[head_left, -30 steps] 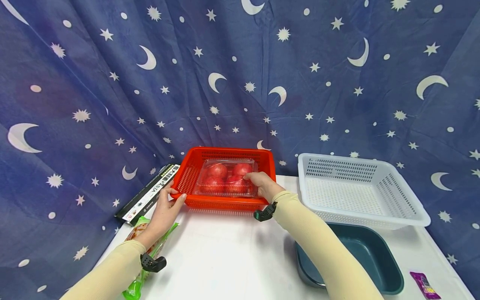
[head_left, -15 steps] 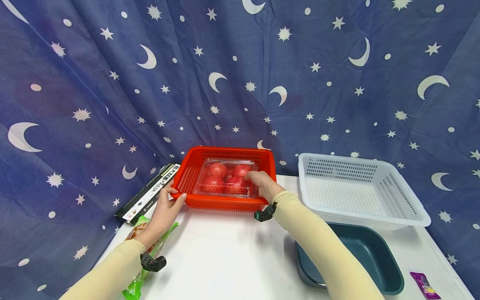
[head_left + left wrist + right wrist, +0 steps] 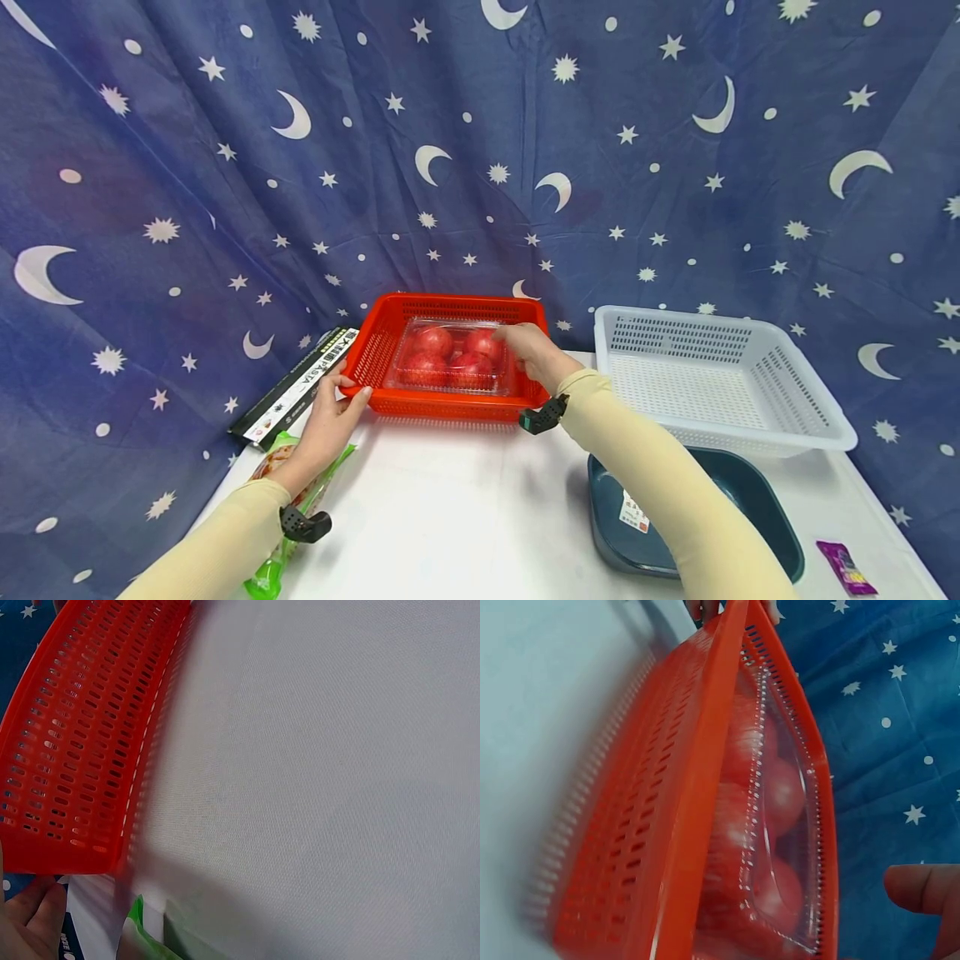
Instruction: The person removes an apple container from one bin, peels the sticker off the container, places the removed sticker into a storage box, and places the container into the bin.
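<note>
A red slotted basket (image 3: 442, 407) stands at the back of the white table. Inside it lies a clear plastic clamshell box (image 3: 450, 380) with several round red fruits. My left hand (image 3: 330, 417) grips the basket's front left corner, thumb on the near side and fingers around the left rim. Over the basket's right end hovers my right hand (image 3: 536, 354), its fingers extended and holding nothing. In the right wrist view a fingertip (image 3: 911, 889) shows beside the basket, apart from the box. The left wrist view shows the basket's slotted front wall (image 3: 90, 742) and fingers at its corner.
A black and white pasta box (image 3: 300, 387) leans left of the basket, behind a green-edged food bag (image 3: 267, 577) under my left forearm. To the right are a white slotted basket (image 3: 690, 427), a dark teal bin (image 3: 750, 492) below my right sleeve, and a purple packet (image 3: 847, 568).
My right hand has let go of the clamshell's right side and lifted slightly up and right. The left hand stays on the basket corner, and the box lies in place.
</note>
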`<state>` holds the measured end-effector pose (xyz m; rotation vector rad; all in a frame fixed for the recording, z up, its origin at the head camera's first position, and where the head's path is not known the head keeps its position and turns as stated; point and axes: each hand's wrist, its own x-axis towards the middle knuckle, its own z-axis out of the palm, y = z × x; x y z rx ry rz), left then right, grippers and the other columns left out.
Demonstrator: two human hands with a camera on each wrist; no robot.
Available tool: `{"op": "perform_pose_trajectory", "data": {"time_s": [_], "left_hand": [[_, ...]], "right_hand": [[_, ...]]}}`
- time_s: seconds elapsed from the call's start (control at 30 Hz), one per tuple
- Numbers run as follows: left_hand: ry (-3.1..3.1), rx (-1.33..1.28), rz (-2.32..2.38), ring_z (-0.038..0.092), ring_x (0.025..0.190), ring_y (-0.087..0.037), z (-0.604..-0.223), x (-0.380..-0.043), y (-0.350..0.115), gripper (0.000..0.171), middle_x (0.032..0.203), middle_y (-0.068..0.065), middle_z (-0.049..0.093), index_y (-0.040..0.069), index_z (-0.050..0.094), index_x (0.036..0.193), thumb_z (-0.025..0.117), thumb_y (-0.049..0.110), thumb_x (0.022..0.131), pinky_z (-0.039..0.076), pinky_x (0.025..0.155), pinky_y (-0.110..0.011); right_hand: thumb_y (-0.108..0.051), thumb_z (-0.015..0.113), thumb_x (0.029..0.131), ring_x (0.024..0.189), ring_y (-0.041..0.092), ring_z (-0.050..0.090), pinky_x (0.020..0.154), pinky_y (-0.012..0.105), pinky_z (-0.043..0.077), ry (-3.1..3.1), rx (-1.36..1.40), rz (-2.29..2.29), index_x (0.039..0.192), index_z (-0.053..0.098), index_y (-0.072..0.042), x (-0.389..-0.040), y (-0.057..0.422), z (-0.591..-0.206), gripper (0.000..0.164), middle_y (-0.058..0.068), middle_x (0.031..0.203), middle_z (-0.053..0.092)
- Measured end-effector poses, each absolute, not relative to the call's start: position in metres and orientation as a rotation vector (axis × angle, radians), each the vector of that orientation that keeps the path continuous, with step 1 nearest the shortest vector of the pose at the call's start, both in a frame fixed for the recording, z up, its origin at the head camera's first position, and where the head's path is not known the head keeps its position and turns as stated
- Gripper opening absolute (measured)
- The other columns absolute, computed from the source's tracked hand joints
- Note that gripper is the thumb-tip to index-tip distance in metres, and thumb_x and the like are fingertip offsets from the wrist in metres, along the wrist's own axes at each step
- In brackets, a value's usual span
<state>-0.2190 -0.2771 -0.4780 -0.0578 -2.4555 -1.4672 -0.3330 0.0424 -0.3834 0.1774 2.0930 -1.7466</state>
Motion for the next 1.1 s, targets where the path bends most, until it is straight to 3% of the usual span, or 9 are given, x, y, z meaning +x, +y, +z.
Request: {"op": "perform_pose_trajectory", "data": {"time_s": [0.3, 0.67, 0.93, 1.0, 1.1], "left_hand": [[-2.48, -0.05, -1.454, 0.064, 0.111, -0.038, -0.479, -0.221, -0.278, 0.041, 0.168, -0.014, 0.018, -0.001, 0.038, 0.123, 0.059, 0.03, 0.106, 0.05, 0.081, -0.012], [-2.474, -0.068, -1.425, 0.063, 0.112, -0.039, -0.482, -0.222, -0.278, 0.042, 0.167, -0.018, 0.018, -0.002, 0.039, 0.121, 0.06, 0.03, 0.105, 0.048, 0.082, -0.01], [-2.462, -0.062, -1.433, 0.065, 0.11, -0.04, -0.481, -0.223, -0.277, 0.038, 0.167, -0.017, 0.02, -0.002, 0.038, 0.121, 0.059, 0.026, 0.106, 0.048, 0.081, -0.009], [-2.466, -0.059, -1.438, 0.063, 0.113, -0.04, -0.479, -0.223, -0.277, 0.038, 0.167, -0.017, 0.019, -0.002, 0.038, 0.121, 0.059, 0.025, 0.106, 0.049, 0.084, -0.012], [-2.488, -0.048, -1.426, 0.056, 0.125, -0.038, -0.477, -0.222, -0.277, 0.04, 0.167, -0.016, 0.019, -0.002, 0.039, 0.124, 0.059, 0.027, 0.106, 0.051, 0.095, -0.026]], "right_hand": [[-0.023, 0.066, 0.097, 0.131, 0.039, 0.045, 0.11, 0.055, 0.041, 2.259, 0.051, -1.63, 0.154, 0.036, -0.003, -0.323, 0.056, -0.369, 0.067, 0.017, 0.145, 0.048], [-0.021, 0.063, 0.098, 0.127, 0.038, 0.053, 0.1, 0.056, 0.05, 2.508, -0.209, -1.409, 0.155, 0.037, -0.005, -0.304, 0.087, -0.36, 0.064, 0.02, 0.146, 0.049], [-0.024, 0.061, 0.098, 0.133, 0.042, 0.049, 0.104, 0.058, 0.046, 2.659, -0.353, -1.276, 0.153, 0.039, -0.003, -0.295, 0.114, -0.361, 0.062, 0.024, 0.15, 0.047], [-0.024, 0.06, 0.099, 0.134, 0.043, 0.048, 0.104, 0.06, 0.046, 2.684, -0.376, -1.248, 0.153, 0.04, -0.004, -0.292, 0.119, -0.362, 0.062, 0.024, 0.151, 0.047], [-0.023, 0.06, 0.099, 0.136, 0.044, 0.047, 0.104, 0.062, 0.044, 2.731, -0.42, -1.196, 0.154, 0.039, -0.004, -0.286, 0.128, -0.363, 0.062, 0.023, 0.152, 0.046]]}}
